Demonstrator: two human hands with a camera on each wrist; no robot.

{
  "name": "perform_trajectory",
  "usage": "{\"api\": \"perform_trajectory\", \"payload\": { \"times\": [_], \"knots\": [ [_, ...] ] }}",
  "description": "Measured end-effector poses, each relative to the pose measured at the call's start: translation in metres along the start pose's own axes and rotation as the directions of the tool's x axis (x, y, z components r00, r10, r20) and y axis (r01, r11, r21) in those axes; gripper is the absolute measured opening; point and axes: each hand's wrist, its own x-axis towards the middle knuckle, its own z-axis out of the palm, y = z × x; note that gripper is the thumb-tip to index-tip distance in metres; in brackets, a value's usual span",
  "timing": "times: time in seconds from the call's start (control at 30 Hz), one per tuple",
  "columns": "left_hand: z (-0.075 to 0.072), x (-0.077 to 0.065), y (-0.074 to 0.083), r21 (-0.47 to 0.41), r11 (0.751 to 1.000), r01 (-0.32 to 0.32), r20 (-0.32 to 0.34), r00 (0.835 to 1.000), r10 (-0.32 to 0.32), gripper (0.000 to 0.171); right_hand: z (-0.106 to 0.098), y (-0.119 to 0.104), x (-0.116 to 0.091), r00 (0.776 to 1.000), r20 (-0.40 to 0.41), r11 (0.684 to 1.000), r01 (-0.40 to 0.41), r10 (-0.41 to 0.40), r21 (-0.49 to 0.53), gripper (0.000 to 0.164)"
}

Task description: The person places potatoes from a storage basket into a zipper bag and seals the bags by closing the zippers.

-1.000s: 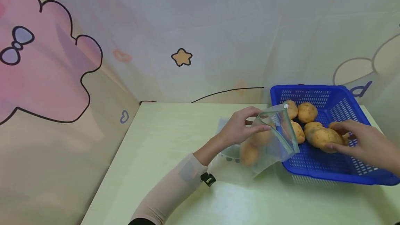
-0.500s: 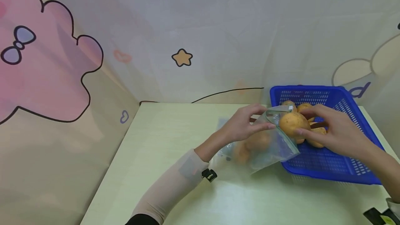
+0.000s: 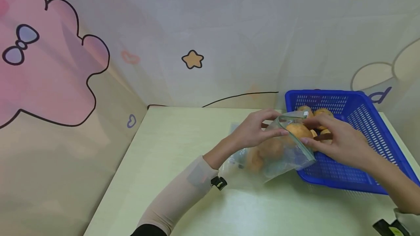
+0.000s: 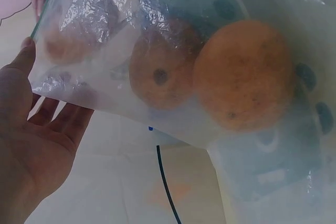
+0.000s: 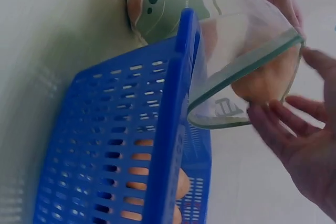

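Observation:
My left hand (image 3: 257,130) pinches the rim of a clear zip bag (image 3: 285,163), holding its green-edged mouth tilted toward the basket. Two potatoes show through the plastic in the left wrist view: a nearer potato (image 4: 244,74) and one with a dark spot (image 4: 163,69). At the bag's mouth, my right hand (image 3: 339,139) holds another potato (image 3: 299,131) by its fingertips and thumb. Most of that potato (image 5: 268,80) is inside the opening in the right wrist view. The blue plastic basket (image 3: 347,181) stands right beside the bag, with several potatoes (image 3: 323,112) partly hidden by my right hand.
A patterned cloth backdrop (image 3: 226,46) rises behind and left of the pale table (image 3: 170,137). The basket's raised rim (image 5: 170,103) lies close to the bag mouth and under my right forearm. A green printed shape (image 5: 170,3) lies behind the bag.
My right hand has lifted a potato out of the basket and carried it left into the bag's mouth. My left hand has shifted slightly right, still holding the bag.

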Motion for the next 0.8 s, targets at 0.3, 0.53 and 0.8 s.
{"api": "perform_trajectory", "payload": {
  "times": [0.3, 0.53, 0.8],
  "knots": [
    [-0.002, -0.005, -0.003, -0.033, 0.999, -0.005, -0.019, 1.0, 0.004, 0.039, -0.008, 0.01, -0.012, 0.997, -0.017, 0.99, -0.076, 0.079, 0.12, 0.038],
    [-0.001, -0.003, -0.003, -0.025, 0.999, -0.022, -0.014, 1.0, 0.022, 0.038, -0.016, 0.046, -0.029, 0.996, -0.031, 0.987, -0.091, 0.088, -0.13, 0.041],
    [0.001, -0.001, -0.003, 0.0, 1.0, -0.002, -0.01, 1.0, 0.002, 0.036, -0.016, 0.092, -0.034, 0.985, 0.084, 0.963, -0.127, 0.151, -0.236, 0.066]
  ]
}}
